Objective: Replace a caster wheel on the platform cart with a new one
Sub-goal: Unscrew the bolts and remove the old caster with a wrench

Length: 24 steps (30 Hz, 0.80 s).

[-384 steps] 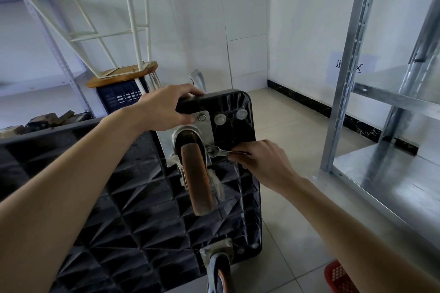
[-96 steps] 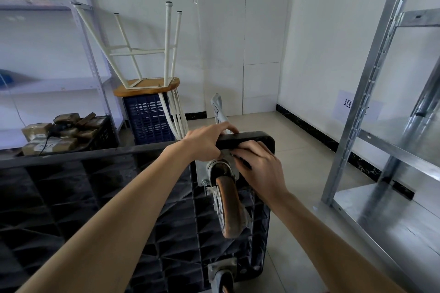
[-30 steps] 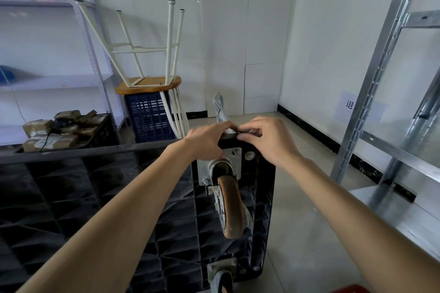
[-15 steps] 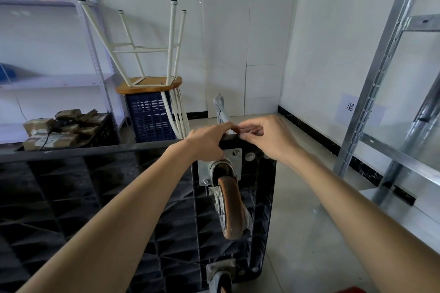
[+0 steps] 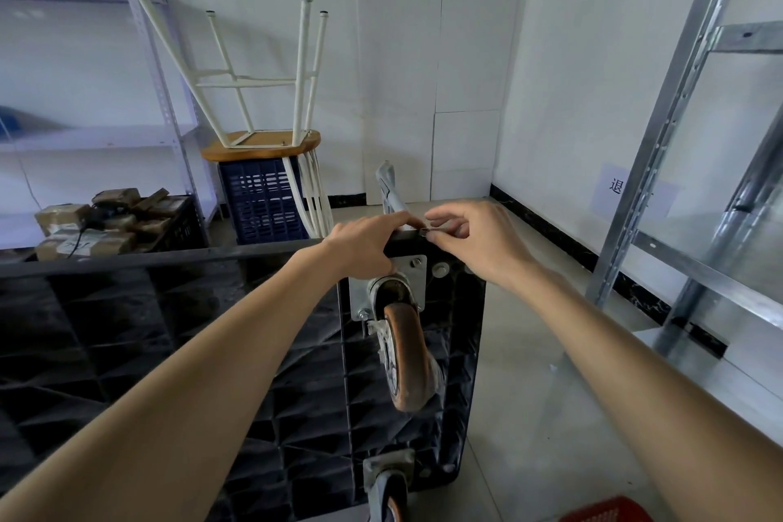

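The worn orange caster wheel (image 5: 406, 356) sits bolted by its steel mounting plate (image 5: 413, 273) to the upturned black platform cart (image 5: 169, 331), near the far right corner. The left hand (image 5: 364, 244) clasps the cart's top edge above the plate. The right hand (image 5: 474, 239) pinches a small dark part (image 5: 425, 230) on that edge. An upturned stool (image 5: 262, 140) rests on a blue crate (image 5: 262, 203) beyond.

The tiled floor (image 5: 521, 415) carries the upended black cart (image 5: 169, 352). Beyond the cart stands a blue crate (image 5: 262, 203) topped by an upside-down stool (image 5: 262, 140). Beside the crate sits a black crate (image 5: 178, 225) of parcels. A red basket (image 5: 606, 513) lies near the cart's lower corner.
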{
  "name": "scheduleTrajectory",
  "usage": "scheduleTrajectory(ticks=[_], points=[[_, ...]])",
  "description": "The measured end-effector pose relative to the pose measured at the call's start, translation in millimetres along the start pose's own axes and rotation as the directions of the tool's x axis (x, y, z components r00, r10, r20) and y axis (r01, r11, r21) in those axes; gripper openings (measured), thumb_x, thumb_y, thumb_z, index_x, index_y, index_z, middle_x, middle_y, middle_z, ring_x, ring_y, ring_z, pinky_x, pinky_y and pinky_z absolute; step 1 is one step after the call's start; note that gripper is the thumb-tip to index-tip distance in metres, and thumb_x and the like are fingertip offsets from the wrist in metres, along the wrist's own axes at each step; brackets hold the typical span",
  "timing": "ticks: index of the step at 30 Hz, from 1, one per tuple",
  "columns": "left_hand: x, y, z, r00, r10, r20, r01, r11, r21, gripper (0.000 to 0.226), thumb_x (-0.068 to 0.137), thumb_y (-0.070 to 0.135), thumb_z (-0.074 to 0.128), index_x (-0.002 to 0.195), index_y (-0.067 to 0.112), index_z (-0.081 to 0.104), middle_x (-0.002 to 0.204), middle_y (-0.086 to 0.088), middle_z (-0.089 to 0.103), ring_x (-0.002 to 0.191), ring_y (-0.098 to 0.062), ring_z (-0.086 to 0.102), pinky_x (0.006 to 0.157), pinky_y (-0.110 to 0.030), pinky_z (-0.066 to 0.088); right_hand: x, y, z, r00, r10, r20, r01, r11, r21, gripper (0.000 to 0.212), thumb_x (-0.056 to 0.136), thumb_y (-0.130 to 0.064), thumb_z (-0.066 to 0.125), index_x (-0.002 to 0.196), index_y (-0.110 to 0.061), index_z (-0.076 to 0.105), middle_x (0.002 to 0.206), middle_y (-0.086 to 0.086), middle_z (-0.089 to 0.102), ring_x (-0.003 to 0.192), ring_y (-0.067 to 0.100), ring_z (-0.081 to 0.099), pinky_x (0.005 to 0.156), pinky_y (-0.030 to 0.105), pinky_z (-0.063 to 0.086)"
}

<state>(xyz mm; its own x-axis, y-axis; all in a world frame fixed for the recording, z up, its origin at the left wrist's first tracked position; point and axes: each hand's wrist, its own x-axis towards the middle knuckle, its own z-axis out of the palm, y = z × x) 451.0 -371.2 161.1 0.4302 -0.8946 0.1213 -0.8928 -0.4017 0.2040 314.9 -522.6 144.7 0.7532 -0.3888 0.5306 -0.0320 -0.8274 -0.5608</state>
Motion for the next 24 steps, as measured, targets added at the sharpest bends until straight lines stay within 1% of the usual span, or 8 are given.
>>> scheduleTrajectory(ticks=[2,6,9,12,17,19,22,24], points=[[-4.4,-1.3,0.2,1.000,0.007,-0.029,-0.007,1.000,0.020,0.069,0.084,0.022,0.069,0.139,0.049,0.037,0.117,0.011,0.064,0.106,-0.021,0.061,0.088,-0.044,0.052,-7.8,-2.1,-4.3,0.999,-0.047,0.014,0.048,0.994,-0.095,0.030,0.083,-0.024,0.081,0.113,-0.026,0.074,0.098,-0.012,0.073,0.084,-0.002,0.065,0.078,0.024,0.052],[-23.9,-6.8,1.3,0.992,0.010,-0.126,-0.013,1.000,-0.024,0.067,0.087,0.029,0.069,0.146,0.040,0.039,0.125,0.009,0.063,0.112,-0.022,0.060,0.082,-0.038,0.050,-22.9,-11.7,-16.6,0.997,-0.066,0.033,0.072,0.973,-0.221,0.038,0.088,-0.035,0.075,0.124,-0.026,0.069,0.116,-0.011,0.068,0.104,0.008,0.062,0.092,0.034,0.051],[-49.0,-9.9,4.6,0.976,0.010,-0.218,-0.018,0.999,-0.033,0.067,0.091,0.036,0.068,0.150,0.035,0.036,0.145,0.007,0.053,0.129,-0.021,0.052,0.098,-0.040,0.047,-34.7,-21.6,-23.1,0.997,-0.071,0.028,0.075,0.959,-0.274,0.041,0.092,-0.040,0.070,0.130,-0.027,0.065,0.126,-0.012,0.065,0.116,0.010,0.059,0.098,0.035,0.050],[-75.9,-13.3,14.1,0.952,0.012,-0.306,-0.021,0.999,-0.024,0.062,0.095,0.041,0.063,0.150,0.031,0.038,0.151,0.008,0.047,0.139,-0.018,0.042,0.113,-0.040,0.035,-48.8,-31.0,-25.2,0.998,-0.055,0.028,0.061,0.949,-0.309,0.042,0.092,-0.041,0.068,0.132,-0.028,0.063,0.129,-0.012,0.063,0.117,0.012,0.059,0.097,0.038,0.051],[-122.0,-19.9,40.8,0.896,0.076,-0.436,-0.067,0.997,0.038,0.054,0.094,0.043,0.063,0.145,0.027,0.050,0.148,0.008,0.049,0.140,-0.015,0.040,0.117,-0.037,0.029,-84.1,-36.7,-21.9,0.998,-0.012,0.065,0.034,0.932,-0.361,0.041,0.092,-0.046,0.066,0.130,-0.032,0.063,0.129,-0.016,0.062,0.114,0.011,0.061,0.091,0.039,0.053],[-141.2,-20.7,53.6,0.897,0.082,-0.435,-0.059,0.996,0.067,0.052,0.094,0.046,0.062,0.142,0.027,0.053,0.143,0.009,0.052,0.137,-0.014,0.042,0.114,-0.035,0.031,-98.2,-33.9,-18.0,0.998,0.010,0.065,0.016,0.919,-0.394,0.040,0.092,-0.047,0.066,0.129,-0.033,0.063,0.130,-0.015,0.061,0.115,0.012,0.061,0.090,0.037,0.053],[-168.4,-26.1,80.1,0.943,0.016,-0.333,0.001,0.999,0.050,0.055,0.095,0.053,0.057,0.144,0.030,0.050,0.144,0.011,0.051,0.136,-0.014,0.043,0.110,-0.032,0.032,-120.8,-23.7,-7.2,0.993,0.059,0.102,-0.007,0.894,-0.449,0.041,0.093,-0.049,0.064,0.130,-0.034,0.062,0.134,-0.014,0.060,0.119,0.014,0.060,0.091,0.035,0.050],[-181.7,-31.4,102.2,0.967,-0.028,-0.255,0.037,0.999,0.033,0.058,0.095,0.057,0.054,0.145,0.031,0.047,0.147,0.011,0.048,0.138,-0.014,0.041,0.111,-0.032,0.032,-137.6,-11.2,2.4,0.988,0.094,0.125,-0.024,0.880,-0.474,0.042,0.092,-0.050,0.065,0.130,-0.032,0.063,0.132,-0.013,0.061,0.116,0.016,0.061,0.088,0.035,0.051]])
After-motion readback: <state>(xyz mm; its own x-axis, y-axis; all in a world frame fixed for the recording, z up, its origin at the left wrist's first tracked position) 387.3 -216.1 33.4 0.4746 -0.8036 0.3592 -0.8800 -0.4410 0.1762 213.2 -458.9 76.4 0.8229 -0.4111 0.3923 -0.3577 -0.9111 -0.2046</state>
